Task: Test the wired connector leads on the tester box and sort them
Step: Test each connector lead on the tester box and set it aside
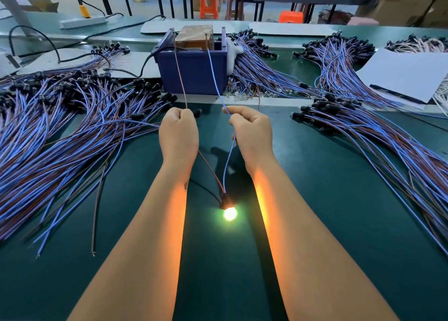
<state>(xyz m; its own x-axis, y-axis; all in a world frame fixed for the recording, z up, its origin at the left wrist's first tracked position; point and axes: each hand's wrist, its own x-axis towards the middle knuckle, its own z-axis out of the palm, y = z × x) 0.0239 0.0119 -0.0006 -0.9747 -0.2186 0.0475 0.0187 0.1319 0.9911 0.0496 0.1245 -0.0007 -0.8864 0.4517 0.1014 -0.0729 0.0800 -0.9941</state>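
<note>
My left hand (179, 131) pinches the brown wire (180, 73) of one lead, and my right hand (252, 129) pinches its blue wire (214, 78). Both wires run up to two pins on the tester box (194, 37), a brown block inside a blue bin (194, 71). Below my hands the two wires meet at a black connector (226, 200), whose lamp (229, 213) glows bright green-white between my forearms, above the green mat.
Large heaps of blue and brown leads lie to the left (60, 127) and to the right (363, 127), with more behind the bin (261, 68). A white sheet (407, 73) lies at the right. Black cables and a power strip (82, 21) sit at the back left.
</note>
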